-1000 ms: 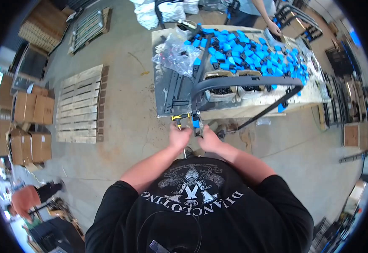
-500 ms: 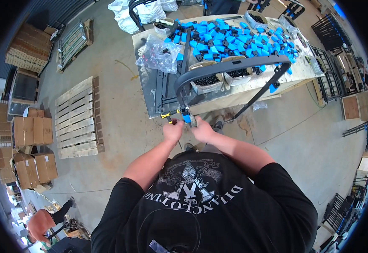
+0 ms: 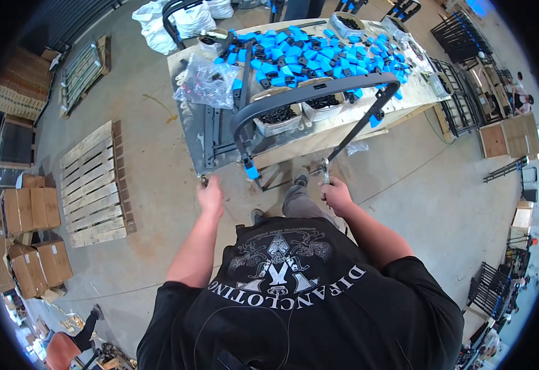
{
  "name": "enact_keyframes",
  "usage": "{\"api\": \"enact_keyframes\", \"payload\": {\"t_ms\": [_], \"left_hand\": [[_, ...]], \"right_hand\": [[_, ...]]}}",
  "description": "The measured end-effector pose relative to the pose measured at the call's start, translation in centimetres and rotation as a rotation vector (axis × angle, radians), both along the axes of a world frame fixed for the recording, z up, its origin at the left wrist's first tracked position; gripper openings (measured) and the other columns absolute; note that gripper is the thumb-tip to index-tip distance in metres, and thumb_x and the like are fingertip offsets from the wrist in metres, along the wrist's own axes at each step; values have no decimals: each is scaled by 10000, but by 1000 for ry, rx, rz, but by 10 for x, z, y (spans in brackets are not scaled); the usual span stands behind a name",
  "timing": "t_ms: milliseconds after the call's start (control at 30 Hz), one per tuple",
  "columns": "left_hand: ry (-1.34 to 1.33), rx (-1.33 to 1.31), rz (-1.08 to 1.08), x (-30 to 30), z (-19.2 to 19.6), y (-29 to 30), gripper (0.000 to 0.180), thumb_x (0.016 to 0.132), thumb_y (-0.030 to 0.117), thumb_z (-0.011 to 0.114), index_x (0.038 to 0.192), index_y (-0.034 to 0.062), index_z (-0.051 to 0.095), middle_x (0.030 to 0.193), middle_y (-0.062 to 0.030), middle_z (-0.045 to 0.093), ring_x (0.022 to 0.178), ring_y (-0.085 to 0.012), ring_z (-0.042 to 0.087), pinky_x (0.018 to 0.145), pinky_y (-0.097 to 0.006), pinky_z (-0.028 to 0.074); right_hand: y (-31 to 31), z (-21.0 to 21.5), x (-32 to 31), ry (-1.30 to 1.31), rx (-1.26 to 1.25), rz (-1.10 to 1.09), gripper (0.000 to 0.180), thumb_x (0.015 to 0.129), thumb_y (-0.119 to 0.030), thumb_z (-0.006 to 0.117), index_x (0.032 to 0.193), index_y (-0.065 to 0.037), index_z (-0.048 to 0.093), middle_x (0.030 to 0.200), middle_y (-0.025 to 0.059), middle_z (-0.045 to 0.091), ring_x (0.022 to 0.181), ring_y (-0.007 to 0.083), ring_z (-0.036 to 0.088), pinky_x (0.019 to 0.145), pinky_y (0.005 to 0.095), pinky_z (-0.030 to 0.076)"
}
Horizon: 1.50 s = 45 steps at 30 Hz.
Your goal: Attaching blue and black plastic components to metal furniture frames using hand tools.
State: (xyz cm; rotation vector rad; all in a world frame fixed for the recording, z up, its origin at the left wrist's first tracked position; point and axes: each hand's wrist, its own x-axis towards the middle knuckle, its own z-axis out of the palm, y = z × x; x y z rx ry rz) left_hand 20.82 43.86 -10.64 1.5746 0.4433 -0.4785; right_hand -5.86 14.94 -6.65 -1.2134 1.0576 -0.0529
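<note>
My left hand (image 3: 210, 197) is closed in front of the table's near left corner. Only a dark, yellowish end of the T-handled tool (image 3: 204, 180) shows above the fingers. To the right, my right hand (image 3: 337, 196) grips a metal ratchet wrench (image 3: 325, 170), its head pointing up. Between the hands, and touched by neither, a black bent-tube frame (image 3: 312, 94) arches over the table's front edge. Its left leg ends in a blue plastic cap (image 3: 251, 171), apart from both tools. Another blue cap (image 3: 376, 119) sits near the frame's right side.
On the wooden table (image 3: 306, 148) lie a heap of blue caps (image 3: 294, 58), a clear plastic bag (image 3: 211, 83) and open boxes of black parts (image 3: 278, 116). A wooden pallet (image 3: 95, 185) and cardboard boxes (image 3: 32, 209) stand left. Another person (image 3: 66, 348) is at the lower left.
My hands have drawn apart, left hand leftward and right hand rightward, away from the blue cap on the frame's leg. The whole view has shifted slightly.
</note>
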Motion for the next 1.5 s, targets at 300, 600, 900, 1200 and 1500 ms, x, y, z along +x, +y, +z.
{"api": "enact_keyframes", "payload": {"t_ms": [300,600,900,1200,1500], "left_hand": [[-515,114,-825,-92,165,-104,162,976,148,612,991,-13,618,797,-76,656,718,-114,612,655,-297,490],[-705,97,-920,-181,171,-309,223,927,169,673,1043,-17,637,862,-135,706,728,-222,679,676,-367,535],[-408,-222,-712,-217,80,-471,281,1038,171,515,1254,-10,528,876,-103,687,741,-164,660,703,-331,546],[-25,94,-657,-220,98,-508,514,1026,133,521,1515,71,374,958,-85,618,627,-131,551,533,-304,503],[87,9,-631,-224,123,-529,385,1004,108,536,1375,10,507,989,-96,624,719,-160,609,569,-325,542]], "right_hand": [[-51,80,7,-61,-28,423,618,898,-415,745,1331,-19,553,848,23,574,664,97,515,596,263,441],[-156,96,4,-456,243,135,390,1024,-412,568,1211,-81,654,869,-3,628,712,82,538,588,263,447],[-299,60,-58,-651,-85,259,393,1007,-312,588,1268,-21,629,931,87,711,832,168,676,766,335,540],[-397,42,-66,-237,-414,132,364,951,-295,655,1145,4,582,844,122,675,755,227,641,705,380,506],[-408,10,-22,-279,112,23,249,986,-315,630,1037,-77,580,785,-10,549,648,75,438,580,247,365]]}}
